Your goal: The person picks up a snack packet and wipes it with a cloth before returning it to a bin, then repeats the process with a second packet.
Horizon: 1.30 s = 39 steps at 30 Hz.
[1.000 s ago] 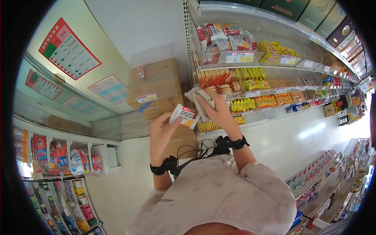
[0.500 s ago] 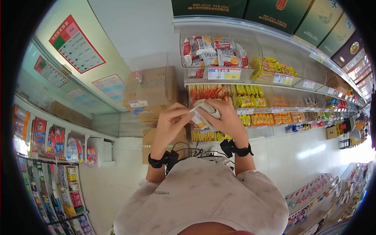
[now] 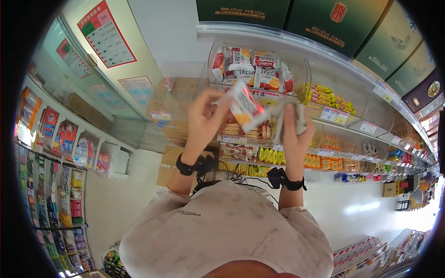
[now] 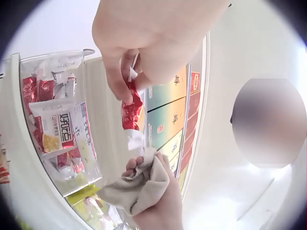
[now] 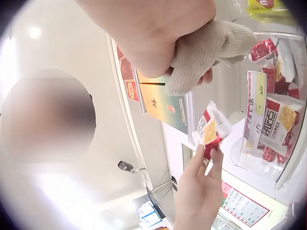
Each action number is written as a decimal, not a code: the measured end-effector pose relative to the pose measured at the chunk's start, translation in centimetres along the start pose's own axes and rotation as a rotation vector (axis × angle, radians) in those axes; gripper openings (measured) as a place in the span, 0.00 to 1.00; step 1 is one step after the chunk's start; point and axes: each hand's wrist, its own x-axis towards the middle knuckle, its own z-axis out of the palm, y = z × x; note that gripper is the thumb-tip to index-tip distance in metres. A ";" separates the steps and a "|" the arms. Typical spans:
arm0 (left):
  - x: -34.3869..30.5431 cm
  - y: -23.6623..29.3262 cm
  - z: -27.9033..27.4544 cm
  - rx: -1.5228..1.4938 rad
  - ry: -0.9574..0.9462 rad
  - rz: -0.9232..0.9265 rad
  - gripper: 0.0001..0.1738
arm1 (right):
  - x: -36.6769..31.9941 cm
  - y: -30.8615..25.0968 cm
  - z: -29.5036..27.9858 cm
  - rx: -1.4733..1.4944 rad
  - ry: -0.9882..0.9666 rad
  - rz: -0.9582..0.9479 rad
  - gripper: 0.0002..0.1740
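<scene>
My left hand (image 3: 206, 118) pinches a red and white snack packet (image 3: 246, 109) at one end, between thumb and fingers. The packet tilts in the air in front of the clear shelf bin. To its right, my right hand (image 3: 296, 139) grips a bunched beige-grey cloth (image 5: 211, 52), part of which hangs beside the fingers. In the left wrist view, the free end of the packet (image 4: 133, 112) points toward the cloth (image 4: 141, 187). Similar packets (image 3: 268, 78) fill the bin behind the hands.
Yellow snack packs (image 3: 327, 97) lie in the neighbouring bin, behind a price tag (image 3: 334, 115). Green boxes (image 3: 333, 23) stand along the top shelf. Cardboard boxes (image 3: 178, 95) are stacked left of the shelf, and cables (image 3: 236, 176) hang below the hands.
The hands came together at the packet half a second ago and are now apart. Both have risen toward the upper bin, the left still holding the packet and the right the cloth.
</scene>
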 end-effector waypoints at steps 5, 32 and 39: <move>4.3 -0.9 3.2 0.181 0.184 0.138 0.14 | 2.7 -0.5 0.5 -0.238 -0.029 -0.433 0.11; -1.0 -7.9 -19.2 0.262 0.155 -0.232 0.11 | 9.7 2.7 6.9 -0.746 -0.157 -0.381 0.27; -1.3 -13.0 -29.3 0.369 0.118 -0.354 0.14 | -0.7 -1.0 10.8 0.180 0.116 -0.232 0.31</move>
